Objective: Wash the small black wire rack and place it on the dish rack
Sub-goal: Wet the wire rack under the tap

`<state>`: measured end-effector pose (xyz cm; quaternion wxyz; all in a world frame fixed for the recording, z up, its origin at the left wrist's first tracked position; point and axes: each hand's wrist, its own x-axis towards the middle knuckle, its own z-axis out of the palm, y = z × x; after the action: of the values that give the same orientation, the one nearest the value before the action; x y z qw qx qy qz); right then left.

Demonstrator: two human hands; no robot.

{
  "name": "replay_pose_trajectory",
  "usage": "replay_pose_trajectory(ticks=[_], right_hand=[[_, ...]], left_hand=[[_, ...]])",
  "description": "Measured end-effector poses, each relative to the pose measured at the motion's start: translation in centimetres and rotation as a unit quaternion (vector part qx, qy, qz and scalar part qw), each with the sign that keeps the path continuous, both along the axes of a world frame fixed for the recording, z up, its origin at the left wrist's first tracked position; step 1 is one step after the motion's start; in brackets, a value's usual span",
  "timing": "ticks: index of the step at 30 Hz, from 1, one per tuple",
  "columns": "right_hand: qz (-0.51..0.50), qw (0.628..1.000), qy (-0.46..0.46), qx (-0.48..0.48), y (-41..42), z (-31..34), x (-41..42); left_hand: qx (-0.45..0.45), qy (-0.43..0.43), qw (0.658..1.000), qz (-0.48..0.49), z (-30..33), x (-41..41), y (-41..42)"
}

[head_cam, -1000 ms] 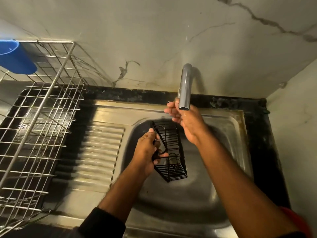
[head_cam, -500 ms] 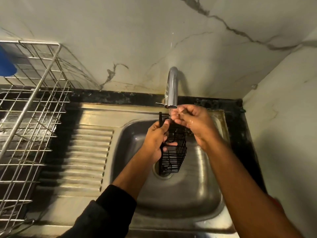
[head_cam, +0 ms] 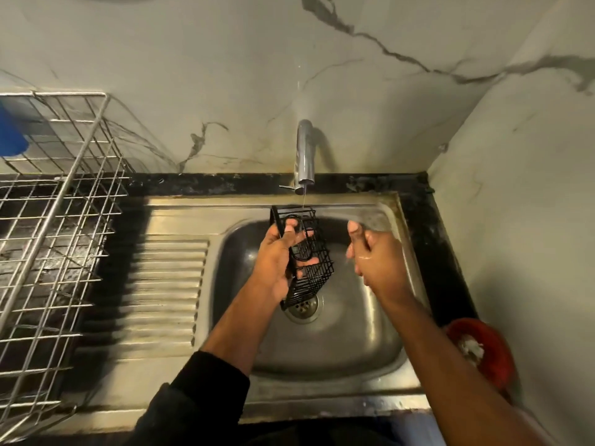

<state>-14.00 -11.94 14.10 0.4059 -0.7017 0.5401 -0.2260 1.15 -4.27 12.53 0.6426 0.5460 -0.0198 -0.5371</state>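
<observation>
The small black wire rack [head_cam: 310,262] hangs upright over the steel sink basin [head_cam: 360,333], below the tap [head_cam: 305,156]. A thin stream of water runs from the spout onto the rack's top edge. My left hand [head_cam: 277,259] grips the rack from its left side, fingers curled through the wires. My right hand [head_cam: 370,252] is wet and held to the right of the rack, apart from it, fingers loosely bent and holding nothing. The silver wire dish rack [head_cam: 58,226] stands on the counter at far left.
A ribbed steel drainboard [head_cam: 161,284] lies between the dish rack and the basin. A blue cup [head_cam: 11,133] sits at the dish rack's back left corner. A red bowl [head_cam: 483,352] with something white in it is at the right edge. Marble walls close the back and right.
My right hand has left the rack's top under the tap and moved right, away from it. The left hand keeps holding the rack under the thin stream.
</observation>
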Motion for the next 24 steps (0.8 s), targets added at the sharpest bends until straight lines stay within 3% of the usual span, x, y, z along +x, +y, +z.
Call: replay_pose_trajectory(ticks=[4,8,12,24], right_hand=[[0.056,0.985,0.16,-0.014,1.6,-2.2,-1.3],[0.085,0.992,0.091,-0.034,2.6,-3.0,-3.6],[0.079,0.991,0.105,-0.021,4.0,-2.8,-5.8],[-0.04,0.991,0.123,0.022,6.2,-2.6,-15.8]], left_hand=[[-0.014,0.0,1.0,0.011,0.7,-1.1,2.2],[-0.009,-0.02,1.0,0.001,0.6,-3.1,4.6],[-0.013,-0.014,1.0,-0.017,1.0,-5.1,6.1],[0.009,-0.132,0.985,-0.11,1.4,-11.8,5.2]])
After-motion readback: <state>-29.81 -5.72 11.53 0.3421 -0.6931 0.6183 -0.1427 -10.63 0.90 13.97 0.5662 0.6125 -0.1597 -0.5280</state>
